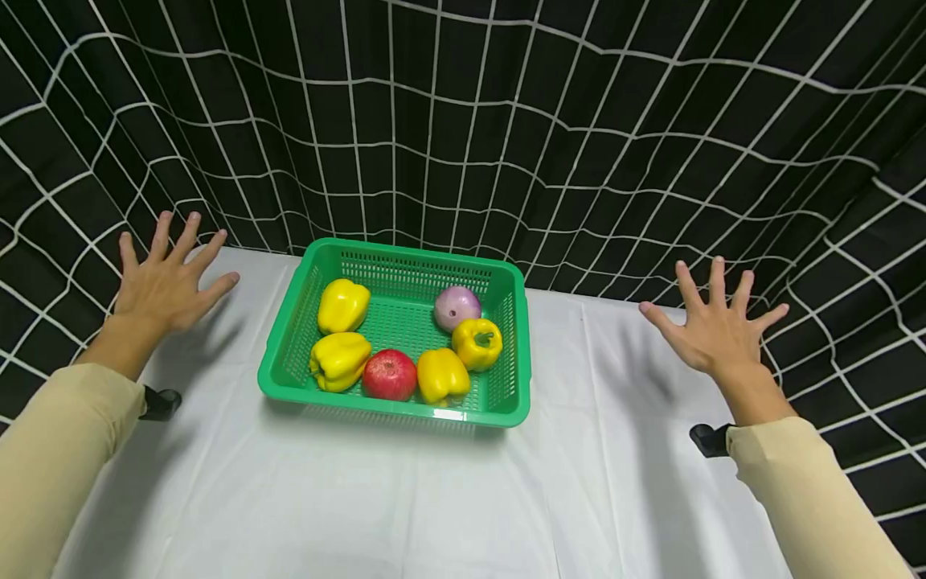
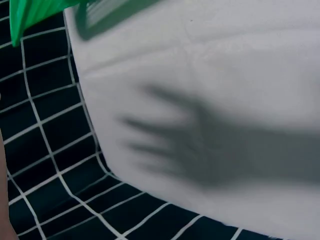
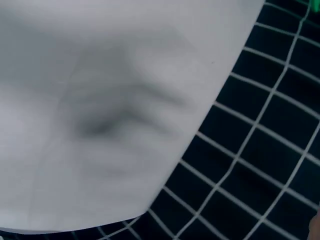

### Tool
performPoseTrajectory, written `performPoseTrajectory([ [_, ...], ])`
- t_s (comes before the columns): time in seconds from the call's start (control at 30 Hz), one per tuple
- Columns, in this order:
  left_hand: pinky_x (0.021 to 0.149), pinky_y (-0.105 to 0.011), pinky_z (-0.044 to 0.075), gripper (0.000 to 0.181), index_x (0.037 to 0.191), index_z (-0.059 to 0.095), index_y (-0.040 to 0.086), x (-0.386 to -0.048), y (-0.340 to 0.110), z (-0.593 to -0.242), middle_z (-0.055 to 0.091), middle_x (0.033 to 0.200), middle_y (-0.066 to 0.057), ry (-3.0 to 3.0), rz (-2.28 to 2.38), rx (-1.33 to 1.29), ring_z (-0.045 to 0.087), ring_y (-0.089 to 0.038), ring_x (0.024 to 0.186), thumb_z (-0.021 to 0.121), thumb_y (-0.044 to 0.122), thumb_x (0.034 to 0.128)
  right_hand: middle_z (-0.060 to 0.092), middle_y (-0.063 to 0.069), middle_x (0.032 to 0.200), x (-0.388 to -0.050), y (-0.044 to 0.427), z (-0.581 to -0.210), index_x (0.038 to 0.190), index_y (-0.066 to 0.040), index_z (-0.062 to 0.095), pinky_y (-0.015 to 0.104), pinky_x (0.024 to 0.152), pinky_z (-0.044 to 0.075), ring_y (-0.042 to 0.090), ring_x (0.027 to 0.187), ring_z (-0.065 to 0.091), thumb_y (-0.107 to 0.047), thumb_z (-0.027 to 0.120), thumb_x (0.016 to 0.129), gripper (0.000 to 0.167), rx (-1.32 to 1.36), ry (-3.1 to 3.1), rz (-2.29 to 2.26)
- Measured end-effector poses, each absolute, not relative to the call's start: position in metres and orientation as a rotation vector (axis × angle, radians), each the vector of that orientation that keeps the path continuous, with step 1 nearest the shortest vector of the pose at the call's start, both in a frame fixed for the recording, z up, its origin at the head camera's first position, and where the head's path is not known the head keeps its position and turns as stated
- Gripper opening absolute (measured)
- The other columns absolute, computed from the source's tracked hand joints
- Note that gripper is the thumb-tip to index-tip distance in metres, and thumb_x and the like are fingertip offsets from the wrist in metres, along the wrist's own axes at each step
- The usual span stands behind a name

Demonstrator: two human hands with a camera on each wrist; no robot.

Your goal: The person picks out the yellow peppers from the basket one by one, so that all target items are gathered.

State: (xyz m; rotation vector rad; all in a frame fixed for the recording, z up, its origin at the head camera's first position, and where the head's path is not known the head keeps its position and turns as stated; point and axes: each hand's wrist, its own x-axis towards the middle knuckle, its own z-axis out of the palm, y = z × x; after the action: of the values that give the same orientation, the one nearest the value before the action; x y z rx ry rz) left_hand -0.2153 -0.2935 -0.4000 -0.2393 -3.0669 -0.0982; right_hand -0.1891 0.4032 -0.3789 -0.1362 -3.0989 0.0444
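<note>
A green plastic basket point(image 1: 394, 412) stands on the white-covered table. Inside it are several yellow bell peppers point(image 1: 344, 305), a red round fruit point(image 1: 390, 375) along the near side, and a purple round item point(image 1: 457, 308) toward the back right. Left of the basket, my left hand point(image 1: 165, 281) hovers above the table with its fingers spread, holding nothing. On the far right my right hand point(image 1: 719, 326) is raised the same way, fingers apart and nothing in it. In the left wrist view, only a sliver of hand point(image 2: 5, 200) shows at the left edge.
Black cloth with a white grid point(image 1: 448, 153) hangs behind the table and down both sides. The white tablecloth point(image 1: 405, 498) has light creases and carries the shadows of both hands. A corner of the basket point(image 2: 35, 15) shows at the top left in the left wrist view.
</note>
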Motion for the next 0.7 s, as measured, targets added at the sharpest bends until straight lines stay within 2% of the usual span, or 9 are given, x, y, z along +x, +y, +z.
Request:
performPoseTrajectory([
  [0.2, 0.110, -0.072, -0.014, 0.075, 0.160, 0.018, 0.020, -0.212, -0.286, -0.392, -0.003, 0.167, -0.012, -3.047, -0.052, -0.307, -0.017, -0.034, 0.150, 0.028, 0.064, 0.1010, -0.017, 0.017, 0.164, -0.192, 0.383, -0.366, 0.161, -0.027, 0.004, 0.084, 0.091, -0.021, 0.046, 0.144, -0.027, -0.081, 0.030, 0.089, 0.094, -0.034, -3.072, 0.000],
  [0.4, 0.111, -0.072, -0.012, 0.074, 0.160, 0.022, 0.020, -0.209, -0.275, -0.388, 0.001, 0.167, -0.011, -3.048, -0.024, -0.408, -0.013, -0.035, 0.151, 0.032, 0.064, 0.1008, -0.015, 0.015, 0.165, -0.192, 0.355, -0.357, 0.161, -0.026, 0.008, 0.083, 0.093, -0.020, 0.048, 0.145, -0.022, -0.080, 0.032, 0.090, 0.093, 0.066, -3.067, 0.041],
  [0.53, 0.112, -0.073, -0.006, 0.073, 0.159, 0.025, 0.019, -0.207, -0.268, -0.388, 0.006, 0.167, -0.013, -3.060, 0.001, -0.503, -0.007, -0.037, 0.152, 0.034, 0.063, 0.1008, -0.013, 0.015, 0.166, -0.191, 0.334, -0.353, 0.161, -0.027, 0.008, 0.085, 0.094, -0.016, 0.052, 0.146, -0.015, -0.079, 0.035, 0.090, 0.092, 0.144, -3.080, 0.072],
  [0.7, 0.112, -0.073, -0.004, 0.074, 0.159, 0.024, 0.019, -0.204, -0.260, -0.388, 0.004, 0.167, -0.013, -3.138, 0.025, -0.627, -0.001, -0.041, 0.151, 0.035, 0.063, 0.1005, -0.012, 0.010, 0.167, -0.190, 0.310, -0.349, 0.161, -0.029, 0.009, 0.083, 0.101, -0.011, 0.052, 0.147, -0.007, -0.076, 0.041, 0.091, 0.090, 0.269, -3.094, 0.143],
])
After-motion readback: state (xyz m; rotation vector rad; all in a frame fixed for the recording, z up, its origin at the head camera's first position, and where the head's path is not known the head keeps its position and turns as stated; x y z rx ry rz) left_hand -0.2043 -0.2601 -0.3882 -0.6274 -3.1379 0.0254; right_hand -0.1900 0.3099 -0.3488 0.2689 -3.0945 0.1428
